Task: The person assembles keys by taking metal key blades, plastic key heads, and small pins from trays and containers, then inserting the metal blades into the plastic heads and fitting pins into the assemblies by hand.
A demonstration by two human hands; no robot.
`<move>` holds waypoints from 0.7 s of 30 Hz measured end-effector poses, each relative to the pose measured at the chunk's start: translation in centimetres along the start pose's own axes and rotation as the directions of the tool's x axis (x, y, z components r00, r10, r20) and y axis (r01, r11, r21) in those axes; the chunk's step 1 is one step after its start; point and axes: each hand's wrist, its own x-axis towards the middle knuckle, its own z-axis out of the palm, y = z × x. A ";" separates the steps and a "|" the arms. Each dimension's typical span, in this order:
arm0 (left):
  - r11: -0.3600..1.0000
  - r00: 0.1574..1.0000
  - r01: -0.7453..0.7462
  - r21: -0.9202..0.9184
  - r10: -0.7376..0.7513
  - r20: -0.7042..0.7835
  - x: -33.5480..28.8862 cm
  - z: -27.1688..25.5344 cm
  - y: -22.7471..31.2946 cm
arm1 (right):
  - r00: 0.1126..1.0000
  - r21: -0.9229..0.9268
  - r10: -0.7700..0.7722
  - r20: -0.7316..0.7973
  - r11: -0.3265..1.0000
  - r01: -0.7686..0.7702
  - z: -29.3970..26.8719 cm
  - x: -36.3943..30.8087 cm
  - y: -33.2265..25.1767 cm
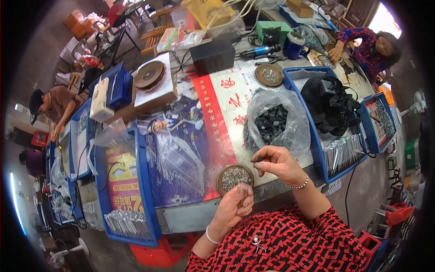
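**Front section of desk (181, 215): trays, loose parts and position of hands**

The desk is overlaid with printed posters (179, 179) and has a bare grey front edge. Two large blue plastic trays flank the working area. The right tray (318, 156) contains black strapped headgear (327, 106) and, toward its near end, a row of slim silvery strips (343, 155). The left tray (145, 190) contains a similar row of silvery strips at its near end.

A clear plastic bag (299, 131) stands open beside the right tray, filled with small black rounded parts (271, 123). A black box (213, 55) sits at the rear.

The right hand (277, 167), beaded bracelet at the wrist, is held in front of the bag. Its thumb and fingers are pinched together on what appears to be a small dark piece (257, 161). The left hand (232, 209), white band at the wrist, is at the near rim of a round brown dish. Its fingers are curled in, tips together; whether they grip anything cannot be told.

The brown dish (220, 187) rests near the front edge, between the left tray and the bag, and contains a heap of tiny silvery metal pieces (236, 176).
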 end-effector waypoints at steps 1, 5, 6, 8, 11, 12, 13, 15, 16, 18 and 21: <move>1.000 1.000 0.007 -0.006 -0.007 0.015 0.2 0.2 0.1 | 0.999 0.070 0.046 0.005 0.996 -0.046 0.3 -0.2 0.5; 1.000 0.999 0.008 -0.017 -0.008 0.039 0.4 0.5 -0.2 | 0.993 0.148 0.107 -0.044 0.984 -0.100 1.7 -0.6 1.5; 1.000 0.999 0.007 -0.013 -0.006 0.041 0.4 0.4 -0.2 | 0.993 0.152 0.112 -0.040 0.983 -0.105 2.0 -0.5 1.7; 1.000 1.000 0.012 -0.007 -0.012 0.026 0.3 0.3 -0.2 | 0.986 0.224 0.166 0.010 0.961 -0.164 2.4 -0.5 2.0; 1.000 1.000 0.020 -0.011 -0.020 0.013 0.1 0.1 -0.5 | 0.980 0.224 0.185 0.068 0.955 -0.196 2.9 -0.7 2.1; 1.000 1.000 0.020 -0.020 -0.020 0.012 0.1 0.1 -0.5 | 0.980 0.226 0.187 0.067 0.954 -0.197 3.2 -0.8 2.1; 1.000 1.000 0.021 -0.021 -0.021 0.011 0.0 0.0 -0.6 | 0.979 0.217 0.192 0.066 0.955 -0.202 3.4 -0.8 2.0; 0.998 0.999 0.035 -0.053 -0.037 -0.036 0.0 0.1 -0.6 | 0.979 0.209 0.196 0.060 0.956 -0.204 3.6 -1.0 2.2; 0.998 0.999 0.039 -0.054 -0.041 -0.035 -0.1 0.1 -0.6 | 0.983 0.195 0.167 0.071 0.965 -0.178 3.7 -1.1 2.6; 0.995 0.997 0.023 -0.097 -0.030 -0.069 -0.2 0.1 -0.8 | 0.987 0.180 0.140 0.081 0.972 -0.153 3.9 -1.3 3.1; 0.989 0.998 -0.017 -0.149 0.008 -0.057 -0.1 0.0 -0.9 | 0.993 0.140 0.106 0.048 0.984 -0.112 4.2 -1.5 3.5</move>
